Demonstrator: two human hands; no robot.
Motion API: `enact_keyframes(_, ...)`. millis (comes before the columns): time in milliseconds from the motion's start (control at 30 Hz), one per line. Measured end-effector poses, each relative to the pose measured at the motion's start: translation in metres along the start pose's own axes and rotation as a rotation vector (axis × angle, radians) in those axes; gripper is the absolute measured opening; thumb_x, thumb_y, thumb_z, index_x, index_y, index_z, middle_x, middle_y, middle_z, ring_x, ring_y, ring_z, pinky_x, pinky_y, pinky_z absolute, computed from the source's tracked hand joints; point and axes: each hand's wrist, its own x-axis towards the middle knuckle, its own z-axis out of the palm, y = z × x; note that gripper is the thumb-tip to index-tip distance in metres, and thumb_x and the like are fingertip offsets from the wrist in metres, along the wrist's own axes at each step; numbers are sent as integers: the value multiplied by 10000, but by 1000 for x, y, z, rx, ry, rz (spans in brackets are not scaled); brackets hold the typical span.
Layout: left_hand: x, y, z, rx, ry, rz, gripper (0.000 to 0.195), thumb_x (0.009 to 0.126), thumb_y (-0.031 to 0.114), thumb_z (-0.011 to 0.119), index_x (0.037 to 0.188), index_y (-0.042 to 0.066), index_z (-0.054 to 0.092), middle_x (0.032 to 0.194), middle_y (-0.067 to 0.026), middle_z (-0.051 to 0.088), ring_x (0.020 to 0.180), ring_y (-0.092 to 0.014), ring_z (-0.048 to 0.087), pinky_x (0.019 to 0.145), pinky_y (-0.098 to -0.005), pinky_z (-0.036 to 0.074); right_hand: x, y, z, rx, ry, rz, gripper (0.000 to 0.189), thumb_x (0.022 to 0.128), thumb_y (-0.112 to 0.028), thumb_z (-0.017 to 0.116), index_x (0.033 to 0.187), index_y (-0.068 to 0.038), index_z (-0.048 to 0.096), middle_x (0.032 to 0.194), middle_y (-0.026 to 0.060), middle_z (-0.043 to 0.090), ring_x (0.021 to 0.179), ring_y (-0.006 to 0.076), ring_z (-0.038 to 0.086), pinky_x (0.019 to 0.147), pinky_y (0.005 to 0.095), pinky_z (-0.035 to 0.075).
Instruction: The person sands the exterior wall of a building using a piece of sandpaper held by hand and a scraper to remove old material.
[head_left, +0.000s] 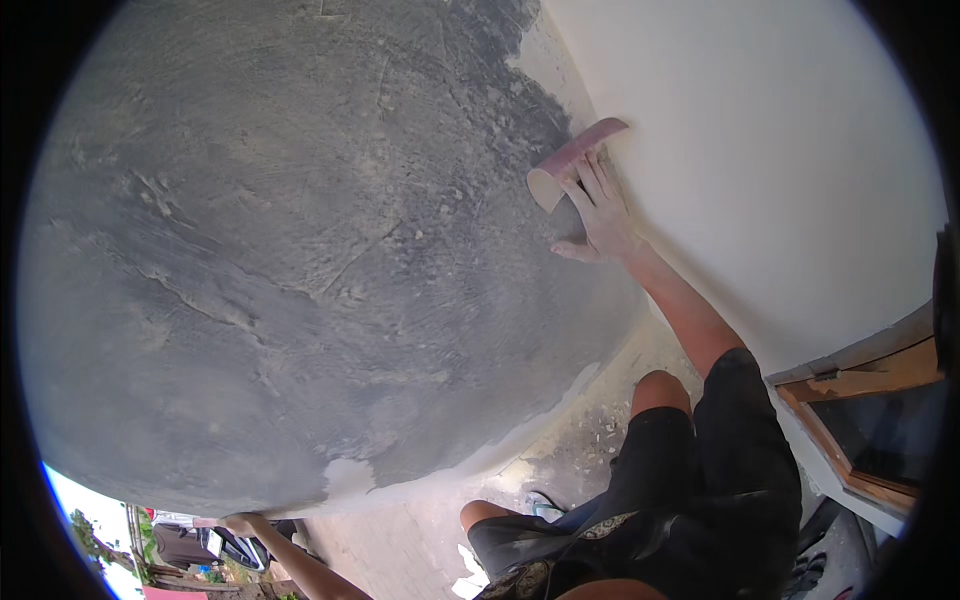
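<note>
My right hand (606, 225), dusted white, presses with its fingers on a curled sheet of sandpaper (576, 152). The sheet is dull red on one face and pale on the other. It lies against the grey plastered wall (337, 225), close to the corner with a smooth white wall (757, 150). Rough trowel marks and ridges run over the grey surface. Far to the lower left, my left hand (244, 523) is at the outer edge of that wall. Its fingers are partly hidden, and whether it holds anything cannot be made out.
Debris speckles the floor (592, 442) by my knees, where a sandal (545, 506) shows. A wood-framed window (870, 420) juts out at the lower right, above dark footwear (808, 571). Beyond the wall's edge stands what looks like a motorcycle (244, 551).
</note>
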Motion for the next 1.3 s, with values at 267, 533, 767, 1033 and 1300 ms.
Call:
enact_keyframes(267,5,-21,-1,9,10,-10,516,920,345,347,1066,-96,571,1009,-246,617,847,-348,616,733,-455,528,34,-47,-28,-130,55,136,936,677,-613,666,1329,-8,375,1296,252,359,1218,464,348,1035,571,258)
enact_keyframes(533,7,-20,3,-12,9,-15,522,918,354,351,1064,-95,574,1008,-243,618,846,-347,616,734,-455,528,61,-40,-12,36,236,81,739,804,-424,636,1347,-24,335,1399,287,280,1290,438,301,1046,554,255)
enact_keyframes(767,10,-27,5,-19,11,-16,527,917,362,354,1061,-94,576,1008,-241,619,846,-346,617,735,-455,528,-7,-14,7,-174,7,33,684,756,-373,637,1325,-78,398,1465,239,197,1344,441,212,1067,538,243)
enact_keyframes(1033,7,-21,9,-23,5,-14,533,915,371,358,1059,-92,580,1007,-238,620,846,-344,617,736,-454,529,27,-13,9,-61,105,26,762,796,-568,550,1343,-58,408,1460,298,146,1340,473,184,1072,543,218)
enact_keyframes(1300,6,-20,7,-21,4,-3,539,913,380,363,1057,-91,583,1006,-236,622,846,-343,617,737,-454,529,101,-23,-10,-54,184,-34,722,836,-549,506,1339,-41,407,1454,272,200,1337,454,212,1085,532,206)
